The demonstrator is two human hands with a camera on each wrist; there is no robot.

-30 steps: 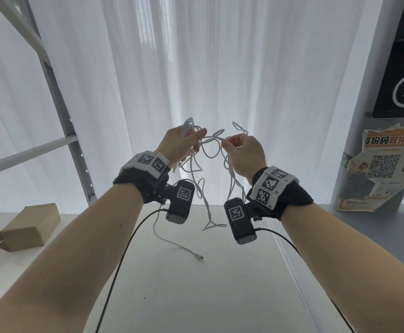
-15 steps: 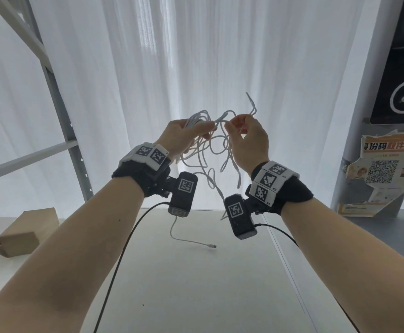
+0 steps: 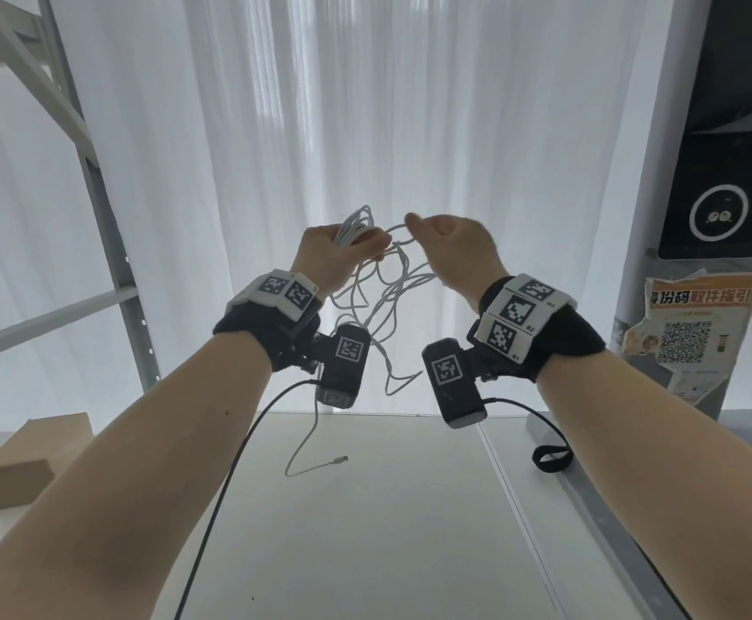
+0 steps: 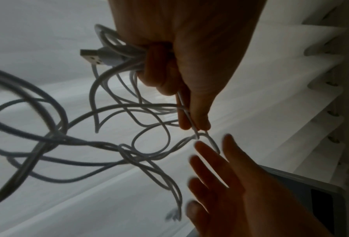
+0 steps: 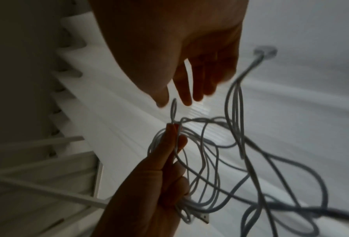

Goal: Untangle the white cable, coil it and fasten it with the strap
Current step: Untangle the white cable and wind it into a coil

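My left hand [image 3: 376, 244] is raised in front of the curtain and grips a bunch of loops of the white cable [image 3: 383, 306]. Its thumb and forefinger also pinch one strand [image 4: 193, 126]. The USB plug [image 4: 90, 57] sticks out of that fist. Tangled loops hang between my wrists, and the small end plug [image 3: 342, 460] lies on the table. My right hand [image 3: 415, 225] hovers just right of the left, fingers straight and spread [image 5: 179, 99], beside a small loop and holding nothing. The black strap [image 3: 552, 458] lies looped on the grey ledge at the right.
A white table [image 3: 365, 530] lies below my arms, with a cardboard box [image 3: 20, 463] at its left edge. A metal shelf frame [image 3: 110, 243] stands at the left. A pillar carries a QR poster [image 3: 696, 333] at the right. White curtains hang behind.
My right hand has let go of the strand it was pinching and has opened. The left hand keeps its bunch of loops. The free end has shifted on the table.
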